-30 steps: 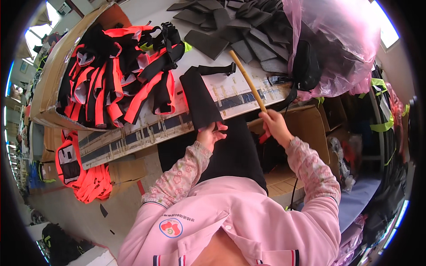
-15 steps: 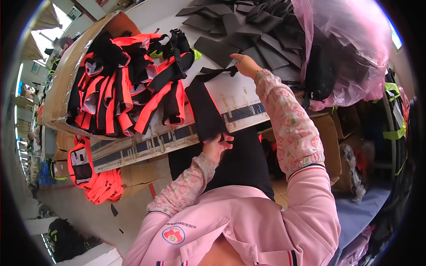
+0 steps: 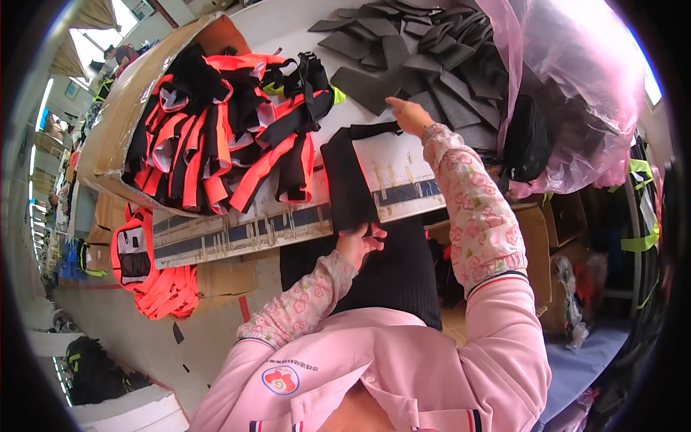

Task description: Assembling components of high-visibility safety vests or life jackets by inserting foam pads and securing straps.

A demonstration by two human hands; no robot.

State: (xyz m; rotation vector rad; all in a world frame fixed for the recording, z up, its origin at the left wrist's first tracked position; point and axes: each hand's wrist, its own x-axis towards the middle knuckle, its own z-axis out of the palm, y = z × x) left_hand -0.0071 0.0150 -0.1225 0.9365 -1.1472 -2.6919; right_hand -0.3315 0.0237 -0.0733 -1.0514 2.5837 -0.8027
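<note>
A black fabric band [image 3: 347,176] lies across the table's front edge, its lower end hanging toward my lap. My left hand [image 3: 360,245] is closed on that lower end, thumb and fingers pinching it. From the band's far end a narrow black strap [image 3: 374,130] runs to the right. My right hand [image 3: 410,117] is closed at the tip of this strap, beside the dark grey foam pads [image 3: 371,90]; the fingers' undersides are hidden. Left of the band, many orange and black bands [image 3: 216,144] spill out of an open cardboard box [image 3: 108,144].
A pink plastic bag [image 3: 576,108] and a black pouch [image 3: 527,140] stand at the right. The white table's [image 3: 245,234] front edge carries strips of worn tape. Orange pieces [image 3: 167,291] hang below it at left. Cardboard boxes [image 3: 533,245] stand under the right side.
The view has shifted slightly, so the table contents appear farther right. The strap by my right hand now runs straighter. Both hands keep their hold on the black band and its strap.
</note>
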